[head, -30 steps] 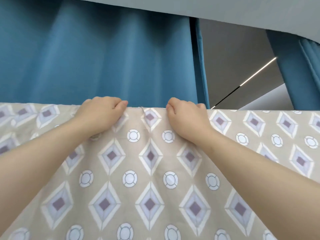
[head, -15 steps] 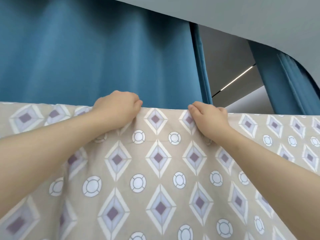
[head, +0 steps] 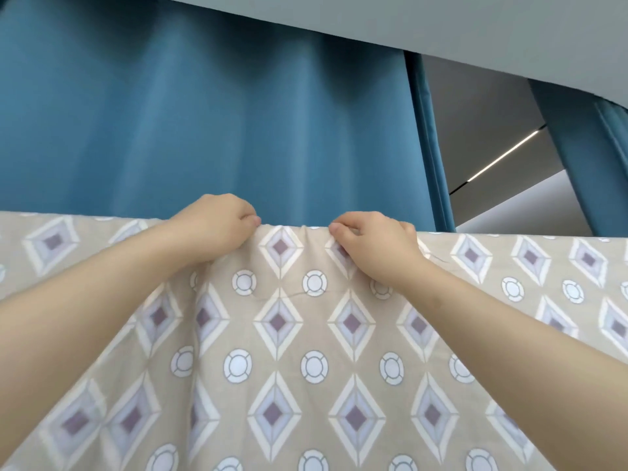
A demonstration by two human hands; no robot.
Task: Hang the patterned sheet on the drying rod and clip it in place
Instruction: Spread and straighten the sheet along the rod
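A beige patterned sheet [head: 292, 351] with purple diamonds and white rings fills the lower half of the head view. Its top fold runs level across the frame, draped over something hidden beneath; the drying rod itself does not show. My left hand [head: 217, 229] grips the top fold left of centre, fingers curled over it. My right hand [head: 377, 246] grips the same fold a short way to the right, fingers curled round the cloth. The cloth between the two hands is slightly bunched. No clip is in sight.
A blue curtain [head: 210, 130] hangs close behind the sheet. A second blue curtain [head: 584, 158] hangs at the far right, with a gap showing a grey ceiling and a light strip [head: 503, 154]. A grey soffit [head: 441, 25] runs overhead.
Both hands have stayed gripping the top fold and have drawn a little closer together, bunching the cloth between them. The view has tilted and shifted slightly.
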